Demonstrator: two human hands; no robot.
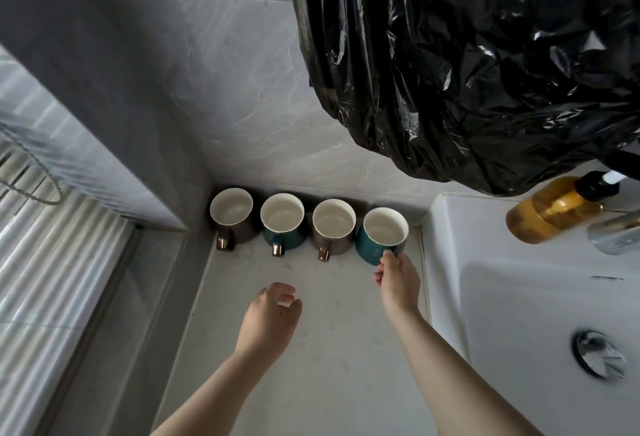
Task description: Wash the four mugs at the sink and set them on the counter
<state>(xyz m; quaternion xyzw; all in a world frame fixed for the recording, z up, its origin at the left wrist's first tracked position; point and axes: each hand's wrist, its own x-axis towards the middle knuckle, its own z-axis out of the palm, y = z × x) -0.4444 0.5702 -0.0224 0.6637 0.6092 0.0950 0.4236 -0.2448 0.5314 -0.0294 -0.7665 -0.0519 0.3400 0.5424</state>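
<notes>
My right hand [398, 280] has its fingers curled round the near side of the teal mug [379, 240], the one at the end of the row closest to the sink [519, 297]. Its handle is hidden under my fingers, and I cannot tell whether its base rests on the counter [329, 366]. To that hand's left, the other three mugs stand upright against the wall, handles toward me: a brown mug [332, 231] just beside, then a second teal mug [282, 226], then a far brown mug [231, 217] in the corner. My left hand [273, 314] hovers above the counter, short of the second teal mug, fingers loosely curled, holding nothing. Right of my right hand lies the white sink, with an amber soap bottle [550, 210] at its back.
</notes>
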